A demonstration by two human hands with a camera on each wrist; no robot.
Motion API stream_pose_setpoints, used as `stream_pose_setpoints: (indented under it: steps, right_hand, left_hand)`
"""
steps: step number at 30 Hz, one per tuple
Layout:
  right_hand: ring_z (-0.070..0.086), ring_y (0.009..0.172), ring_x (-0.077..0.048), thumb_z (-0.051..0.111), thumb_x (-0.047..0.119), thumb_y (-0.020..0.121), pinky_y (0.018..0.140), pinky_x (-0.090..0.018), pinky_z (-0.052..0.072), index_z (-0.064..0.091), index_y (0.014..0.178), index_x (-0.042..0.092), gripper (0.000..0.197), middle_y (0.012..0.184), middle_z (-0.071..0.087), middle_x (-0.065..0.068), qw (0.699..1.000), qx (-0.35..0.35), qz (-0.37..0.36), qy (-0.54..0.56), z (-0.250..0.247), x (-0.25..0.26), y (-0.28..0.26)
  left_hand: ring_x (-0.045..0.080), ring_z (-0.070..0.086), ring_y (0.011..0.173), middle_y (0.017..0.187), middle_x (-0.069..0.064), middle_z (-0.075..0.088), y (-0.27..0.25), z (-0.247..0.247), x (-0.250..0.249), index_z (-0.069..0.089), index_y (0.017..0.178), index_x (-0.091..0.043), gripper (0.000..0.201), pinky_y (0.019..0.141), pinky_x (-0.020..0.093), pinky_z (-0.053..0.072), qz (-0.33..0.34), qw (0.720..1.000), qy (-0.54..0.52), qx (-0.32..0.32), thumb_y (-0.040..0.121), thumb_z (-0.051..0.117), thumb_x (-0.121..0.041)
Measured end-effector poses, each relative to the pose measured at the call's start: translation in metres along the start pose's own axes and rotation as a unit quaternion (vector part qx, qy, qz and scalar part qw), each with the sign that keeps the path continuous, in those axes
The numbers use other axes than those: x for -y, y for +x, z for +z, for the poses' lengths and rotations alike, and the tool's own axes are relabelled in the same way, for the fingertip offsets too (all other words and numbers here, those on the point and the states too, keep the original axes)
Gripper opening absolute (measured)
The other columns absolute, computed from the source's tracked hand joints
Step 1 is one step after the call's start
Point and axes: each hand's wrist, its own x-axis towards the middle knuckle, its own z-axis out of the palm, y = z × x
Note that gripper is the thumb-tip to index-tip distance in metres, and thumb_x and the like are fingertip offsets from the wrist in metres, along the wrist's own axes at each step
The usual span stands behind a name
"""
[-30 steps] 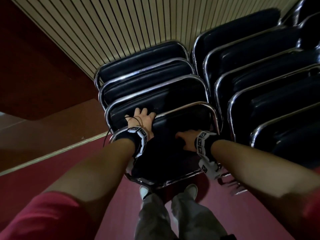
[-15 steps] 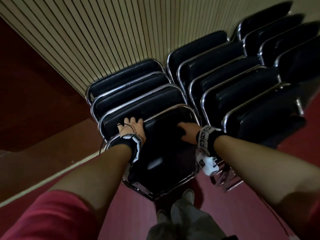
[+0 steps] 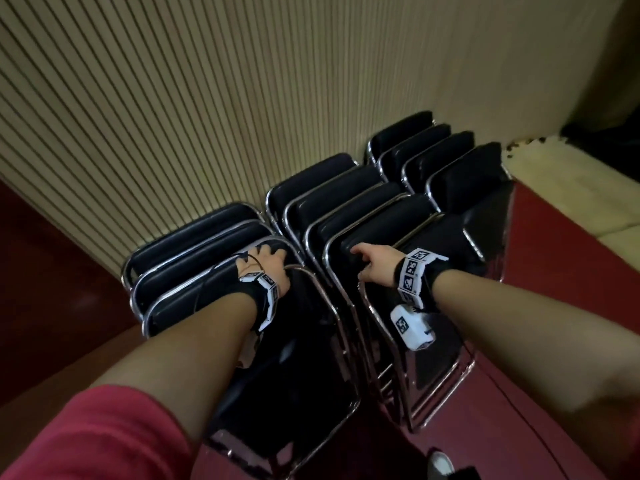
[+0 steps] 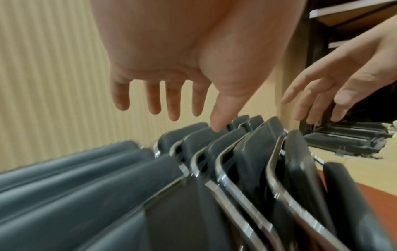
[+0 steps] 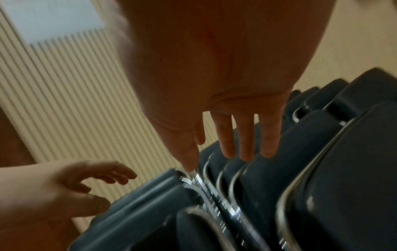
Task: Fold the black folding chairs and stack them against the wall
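Observation:
Folded black chairs with chrome frames lean in three rows against the ribbed beige wall (image 3: 242,98). The front chair (image 3: 294,358) of the left row stands upright against the others. My left hand (image 3: 265,265) hovers over its top edge with fingers spread and straight; in the left wrist view my left hand (image 4: 176,101) touches nothing. My right hand (image 3: 372,263) is over the middle row (image 3: 346,216), fingers straight. The right wrist view shows my right hand (image 5: 238,142) empty just above the chair tops. The right row (image 3: 450,168) stands farther back.
Red floor (image 3: 519,427) runs in front of the rows. A beige ledge (image 3: 540,168) sits beyond the right row, with dark furniture behind it. A dark red-brown panel (image 3: 41,271) borders the wall at left. My shoe (image 3: 441,462) shows at the bottom.
Both hands have let go of the left row's front chair. The right hand has shifted right, over the middle row. My head has pulled back and turned right.

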Motion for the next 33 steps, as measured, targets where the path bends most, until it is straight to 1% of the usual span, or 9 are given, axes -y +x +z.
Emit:
stream_pose_setpoints:
  steps: [3,7,10,15,21,24,27,29,33]
  right_hand:
    - [0.062,0.107,-0.021,0.069,0.025,0.087,0.091,-0.03,0.05,0.044,0.143,0.025,0.062,0.126,0.061,-0.005,1.0,-0.014,0.001,0.021,-0.029,-0.039,-0.003]
    - [0.061,0.109,-0.021,0.07,0.025,0.085,0.089,-0.026,0.046,0.045,0.143,0.025,0.063,0.123,0.062,-0.005,0.999,-0.027,-0.003,0.031,-0.073,-0.109,-0.006]
    - [0.061,0.109,-0.022,0.07,0.025,0.085,0.091,-0.027,0.046,0.046,0.142,0.025,0.062,0.122,0.064,-0.005,0.999,-0.035,-0.009,0.026,-0.105,-0.158,-0.004]
    - [0.061,0.11,-0.021,0.071,0.025,0.085,0.096,-0.031,0.047,0.046,0.142,0.025,0.062,0.123,0.064,-0.004,0.999,-0.027,-0.016,0.032,-0.139,-0.209,0.011]
    - [0.058,0.112,-0.02,0.071,0.027,0.086,0.096,-0.03,0.047,0.045,0.142,0.026,0.062,0.125,0.06,-0.002,0.999,0.004,-0.04,0.025,-0.154,-0.217,0.056]
    - [0.058,0.114,-0.019,0.07,0.027,0.087,0.094,-0.028,0.046,0.046,0.142,0.026,0.06,0.127,0.059,-0.002,0.999,0.016,-0.038,0.018,-0.157,-0.215,0.082]
    - [0.057,0.113,-0.018,0.071,0.025,0.087,0.087,-0.022,0.041,0.046,0.142,0.025,0.061,0.128,0.059,-0.001,0.999,0.029,-0.033,0.001,-0.17,-0.215,0.104]
    - [0.058,0.106,-0.016,0.071,0.026,0.086,0.085,-0.022,0.041,0.048,0.14,0.026,0.059,0.124,0.061,-0.001,1.0,0.023,-0.02,0.002,-0.181,-0.215,0.121]
    - [0.06,0.11,-0.017,0.072,0.026,0.084,0.095,-0.026,0.046,0.048,0.141,0.025,0.061,0.125,0.062,0.0,0.999,0.021,-0.02,0.014,-0.191,-0.212,0.152]
  left_hand:
    - [0.033,0.037,0.136,0.148,0.004,0.043,0.011,-0.011,-0.043,0.046,0.139,-0.032,0.053,0.108,0.051,0.034,-0.003,1.0,-0.001,-0.005,0.088,0.055,-0.043]
    - [0.032,0.038,0.132,0.14,0.004,0.047,0.026,-0.023,-0.13,0.05,0.133,-0.031,0.049,0.103,0.051,0.035,-0.011,1.0,-0.005,0.011,0.086,0.058,-0.04]
    - [0.033,0.036,0.134,0.142,0.006,0.043,0.038,-0.036,-0.192,0.046,0.138,-0.029,0.053,0.105,0.051,0.035,0.007,1.0,0.001,0.029,0.088,0.058,-0.041]
    - [0.032,0.036,0.133,0.14,0.007,0.043,0.056,-0.052,-0.253,0.045,0.141,-0.028,0.056,0.105,0.052,0.034,0.034,0.999,0.006,0.031,0.088,0.058,-0.041]
    - [0.034,0.037,0.134,0.142,0.005,0.044,0.092,-0.054,-0.248,0.043,0.144,-0.033,0.064,0.107,0.052,0.038,-0.004,0.998,-0.009,0.062,0.084,0.059,-0.047]
    - [0.038,0.041,0.129,0.14,0.008,0.047,0.121,-0.05,-0.233,0.048,0.139,-0.031,0.061,0.105,0.049,0.041,-0.027,0.996,-0.015,0.078,0.083,0.058,-0.049]
    - [0.04,0.044,0.126,0.138,0.014,0.047,0.148,-0.052,-0.219,0.046,0.141,-0.027,0.06,0.105,0.047,0.042,-0.038,0.994,-0.022,0.102,0.086,0.057,-0.044]
    - [0.039,0.044,0.127,0.138,0.014,0.046,0.163,-0.056,-0.212,0.045,0.143,-0.025,0.057,0.108,0.046,0.039,-0.043,0.993,-0.025,0.109,0.089,0.057,-0.04]
    - [0.04,0.042,0.13,0.138,0.013,0.045,0.186,-0.057,-0.199,0.046,0.142,-0.025,0.053,0.111,0.049,0.037,-0.05,0.992,-0.036,0.109,0.091,0.055,-0.039]
